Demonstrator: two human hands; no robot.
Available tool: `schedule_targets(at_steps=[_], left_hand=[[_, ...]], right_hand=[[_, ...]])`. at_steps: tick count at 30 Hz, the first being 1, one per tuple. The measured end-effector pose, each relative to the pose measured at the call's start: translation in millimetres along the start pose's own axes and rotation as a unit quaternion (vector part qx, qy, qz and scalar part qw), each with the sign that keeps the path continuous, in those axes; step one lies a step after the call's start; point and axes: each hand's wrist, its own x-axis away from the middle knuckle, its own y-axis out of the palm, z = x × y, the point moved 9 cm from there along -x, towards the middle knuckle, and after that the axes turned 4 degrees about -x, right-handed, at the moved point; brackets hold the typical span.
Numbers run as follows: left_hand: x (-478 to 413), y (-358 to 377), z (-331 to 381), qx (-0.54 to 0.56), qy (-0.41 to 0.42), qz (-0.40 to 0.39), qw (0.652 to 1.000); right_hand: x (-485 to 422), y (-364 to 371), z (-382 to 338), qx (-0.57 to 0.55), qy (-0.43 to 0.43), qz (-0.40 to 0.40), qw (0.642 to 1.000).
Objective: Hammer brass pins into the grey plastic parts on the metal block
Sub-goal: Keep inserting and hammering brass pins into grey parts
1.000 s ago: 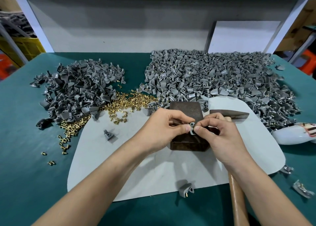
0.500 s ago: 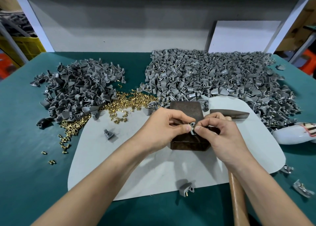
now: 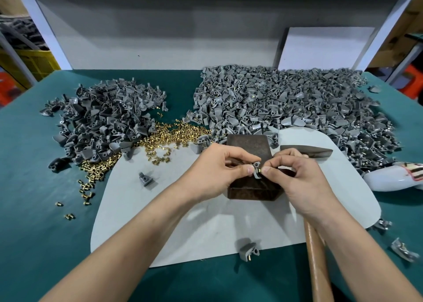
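Grey part (image 3: 256,174) is held just above the block (image 3: 249,144) — left hand (image 3: 218,172) pinches it between thumb and forefinger, right hand (image 3: 297,179) pinches a pin (image 3: 260,170) against it. Hammer (image 3: 307,152) lies just right of the block — pin heap (image 3: 174,134) to its left.

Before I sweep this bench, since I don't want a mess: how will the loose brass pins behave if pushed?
The pins look like short cylinders, so they would probably roll and scatter; strays already lie apart on the cloth. Small, smooth-looking metal: likely stiff, and slippery to pinch singly.
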Motion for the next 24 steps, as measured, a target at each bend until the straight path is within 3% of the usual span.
schedule_targets(at_steps=[24], left_hand=[[-0.8, 1.3, -0.6, 0.025, 0.000, 0.005, 1.000]], right_hand=[[2.3, 0.0, -3.2, 0.020, -0.018, 0.027, 0.999]])
